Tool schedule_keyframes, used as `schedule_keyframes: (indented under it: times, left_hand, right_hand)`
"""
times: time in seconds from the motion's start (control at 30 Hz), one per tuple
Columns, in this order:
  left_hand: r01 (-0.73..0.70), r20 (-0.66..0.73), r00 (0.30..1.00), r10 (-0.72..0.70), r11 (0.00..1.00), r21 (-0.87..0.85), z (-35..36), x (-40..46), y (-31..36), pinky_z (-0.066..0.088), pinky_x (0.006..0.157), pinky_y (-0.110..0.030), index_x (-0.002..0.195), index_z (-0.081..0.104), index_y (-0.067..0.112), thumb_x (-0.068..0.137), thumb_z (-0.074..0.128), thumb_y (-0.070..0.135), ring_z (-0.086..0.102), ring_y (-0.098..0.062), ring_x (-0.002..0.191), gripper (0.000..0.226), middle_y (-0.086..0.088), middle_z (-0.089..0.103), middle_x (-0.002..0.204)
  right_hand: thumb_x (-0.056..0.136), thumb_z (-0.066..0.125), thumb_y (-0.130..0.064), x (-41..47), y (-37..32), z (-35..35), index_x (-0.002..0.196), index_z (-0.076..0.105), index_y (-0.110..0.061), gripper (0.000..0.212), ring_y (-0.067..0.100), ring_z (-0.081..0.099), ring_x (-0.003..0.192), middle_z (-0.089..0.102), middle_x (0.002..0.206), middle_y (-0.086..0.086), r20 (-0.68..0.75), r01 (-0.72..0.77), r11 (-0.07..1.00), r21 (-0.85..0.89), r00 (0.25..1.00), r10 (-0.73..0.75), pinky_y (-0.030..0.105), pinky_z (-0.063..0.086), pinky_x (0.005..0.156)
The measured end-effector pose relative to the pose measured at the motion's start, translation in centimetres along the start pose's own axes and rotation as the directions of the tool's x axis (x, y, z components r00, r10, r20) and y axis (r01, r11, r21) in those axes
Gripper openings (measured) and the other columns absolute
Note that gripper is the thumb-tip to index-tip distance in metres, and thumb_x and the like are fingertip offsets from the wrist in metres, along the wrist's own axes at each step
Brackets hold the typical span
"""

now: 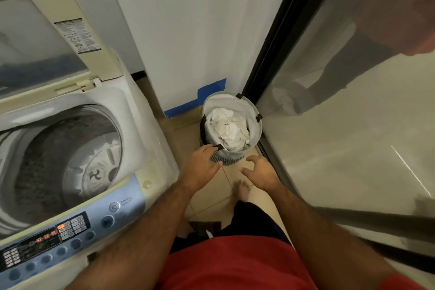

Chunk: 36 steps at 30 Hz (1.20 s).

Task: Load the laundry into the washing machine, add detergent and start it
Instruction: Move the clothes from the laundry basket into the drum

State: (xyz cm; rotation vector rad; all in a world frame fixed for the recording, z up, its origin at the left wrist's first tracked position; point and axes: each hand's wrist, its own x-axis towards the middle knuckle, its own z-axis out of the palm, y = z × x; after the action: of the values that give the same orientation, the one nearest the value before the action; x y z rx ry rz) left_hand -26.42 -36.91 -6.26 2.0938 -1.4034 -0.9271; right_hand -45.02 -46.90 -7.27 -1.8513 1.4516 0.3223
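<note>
While both arms reach down, the round fabric laundry basket [231, 122] stands on the tiled floor [209, 198] in the corner, between the white wall [188, 30] and the glass sliding door [341, 125]. Its pale lining is smooth, its outside dark and woven, and crumpled white laundry [229, 128] lies heaped inside. The left hand [203, 167] touches the basket's near rim by a black strap, fingers loosely bent; whether it grips I cannot tell. The right hand [260, 172] hovers just beside the basket, fingers spread and curved, holding nothing. To the left, the top-loading washing machine [131, 125] has its lid [47, 30] raised, its perforated metal drum [70, 160] bare, its blue control panel [70, 231] lit red.
</note>
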Motion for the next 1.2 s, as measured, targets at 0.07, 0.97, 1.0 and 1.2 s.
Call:
schedule_keyframes:
  times: [0.07, 0.97, 1.0, 1.2]
  left_hand:
    - [0.056, -0.017, 0.998, -0.056, 0.998, -0.012, 0.5, 1.5, -0.2, 0.033, 0.107, -0.027, 0.138, 0.049, 0.017, 0.092, 0.059, 0.036, 0.044, -0.016, 0.131, 0.051, -0.001, 0.047, 0.144]
    - [0.536, 0.009, 0.822, -0.57, 0.768, -0.351, 24.8, 34.9, -13.2, 0.042, 0.102, -0.03, 0.139, 0.047, 0.02, 0.092, 0.059, 0.039, 0.051, -0.016, 0.123, 0.052, 0.0, 0.052, 0.137]
    - [0.538, -0.006, 0.814, -0.581, 0.758, -0.368, 25.7, 35.0, -14.0, 0.043, 0.1, -0.03, 0.138, 0.048, 0.022, 0.092, 0.059, 0.04, 0.053, -0.014, 0.121, 0.051, 0.001, 0.053, 0.136]
    - [0.561, -0.026, 0.761, -0.649, 0.677, -0.476, 28.0, 33.5, -15.7, 0.048, 0.097, -0.032, 0.135, 0.052, 0.022, 0.091, 0.061, 0.039, 0.057, -0.012, 0.114, 0.047, 0.005, 0.057, 0.133]
  right_hand:
    - [0.084, 0.067, -0.028, 2.5, -0.3, -0.8, 0.128, 0.06, -0.014, 0.046, 0.023, 0.055, 0.118, 0.058, 0.13, 0.008, 0.027, 0.03, 1.0, -0.011, 0.999, -0.029, 0.026, 0.042, 0.091]
    - [0.079, 0.079, -0.028, 52.8, 12.1, 12.1, 0.15, 0.034, -0.023, 0.084, 0.028, 0.051, 0.125, 0.044, 0.146, 0.007, 0.404, -0.106, 0.989, 0.099, 0.913, 0.058, 0.029, 0.047, 0.082]
    - [0.074, 0.083, -0.029, 53.7, 11.9, 13.3, 0.15, 0.027, -0.03, 0.094, 0.03, 0.052, 0.124, 0.043, 0.145, 0.005, 0.416, -0.198, 0.96, 0.197, 0.904, 0.101, 0.035, 0.052, 0.079]
    - [0.08, 0.069, -0.014, 56.2, 11.8, 16.2, 0.126, 0.054, -0.004, 0.049, 0.033, 0.064, 0.106, 0.063, 0.117, 0.015, 0.151, -0.288, 0.909, 0.3, 0.956, 0.253, 0.041, 0.056, 0.089]
